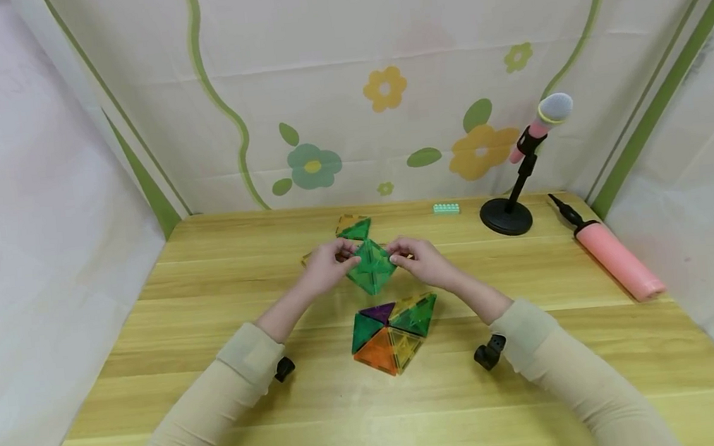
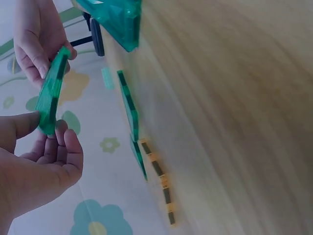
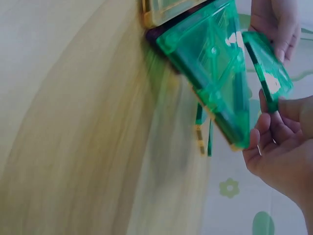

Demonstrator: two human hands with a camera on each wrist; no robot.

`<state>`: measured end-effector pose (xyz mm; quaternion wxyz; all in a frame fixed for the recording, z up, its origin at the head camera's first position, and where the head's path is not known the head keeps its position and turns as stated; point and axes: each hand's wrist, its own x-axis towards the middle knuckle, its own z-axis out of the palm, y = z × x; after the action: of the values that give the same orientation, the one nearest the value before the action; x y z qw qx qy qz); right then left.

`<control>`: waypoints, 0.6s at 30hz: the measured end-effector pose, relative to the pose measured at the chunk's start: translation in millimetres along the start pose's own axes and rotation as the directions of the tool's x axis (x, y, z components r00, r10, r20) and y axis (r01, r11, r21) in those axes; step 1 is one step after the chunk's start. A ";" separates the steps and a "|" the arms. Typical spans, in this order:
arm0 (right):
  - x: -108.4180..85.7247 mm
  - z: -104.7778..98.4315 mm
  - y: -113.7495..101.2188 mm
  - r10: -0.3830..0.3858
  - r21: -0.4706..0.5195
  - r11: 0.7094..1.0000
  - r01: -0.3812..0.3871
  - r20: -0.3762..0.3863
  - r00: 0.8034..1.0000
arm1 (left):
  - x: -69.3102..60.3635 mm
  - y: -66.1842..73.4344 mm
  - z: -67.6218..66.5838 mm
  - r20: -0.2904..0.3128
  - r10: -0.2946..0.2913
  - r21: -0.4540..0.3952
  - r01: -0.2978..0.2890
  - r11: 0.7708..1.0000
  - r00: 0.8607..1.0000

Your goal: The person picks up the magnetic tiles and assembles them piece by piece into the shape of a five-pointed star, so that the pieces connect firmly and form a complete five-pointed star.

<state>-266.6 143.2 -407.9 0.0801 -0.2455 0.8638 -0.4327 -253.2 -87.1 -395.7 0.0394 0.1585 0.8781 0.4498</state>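
Note:
Above the middle of the table, a translucent green diamond of magnetic tiles (image 1: 371, 270) is held up between two hands. The left hand (image 1: 332, 266) pinches its left corner with thumb and fingers. At the opposite corner, the right hand (image 1: 423, 262) pinches it the same way. In the left wrist view the green piece (image 2: 52, 93) appears nearly edge-on. Nearer the person stands a joined cluster of magnetic tiles, with an orange triangle (image 1: 377, 352), a purple triangle (image 1: 378, 313), and green and yellow ones. Its green side (image 3: 210, 73) looms large in the right wrist view.
Beyond the hands lie more tiles, including a green triangle (image 1: 355, 230) beside orange ones, partly hidden. A mint toy block (image 1: 446, 209) sits at the back. To the right are a toy microphone on a black stand (image 1: 507, 217) and a pink hand pump (image 1: 618, 260).

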 end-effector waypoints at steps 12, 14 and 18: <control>-0.6 0.2 19.6 0.082 0.136 0.984 -0.119 0.255 0.963 | -3.5 -17.7 14.7 0.161 -0.034 0.055 0.025 0.998 0.986; 0.3 0.5 22.9 0.075 0.129 0.985 -0.116 0.287 0.955 | -3.8 -19.5 16.7 0.175 -0.033 0.067 0.022 0.998 0.984; 1.6 2.1 27.2 0.074 0.099 0.988 -0.115 0.347 0.935 | -3.4 -24.3 20.7 0.205 -0.035 0.085 0.018 0.996 0.978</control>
<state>-276.9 154.7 -430.5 0.2642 -0.2700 0.8204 -0.4293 -251.5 -85.3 -427.7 0.1294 0.1942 0.8892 0.3936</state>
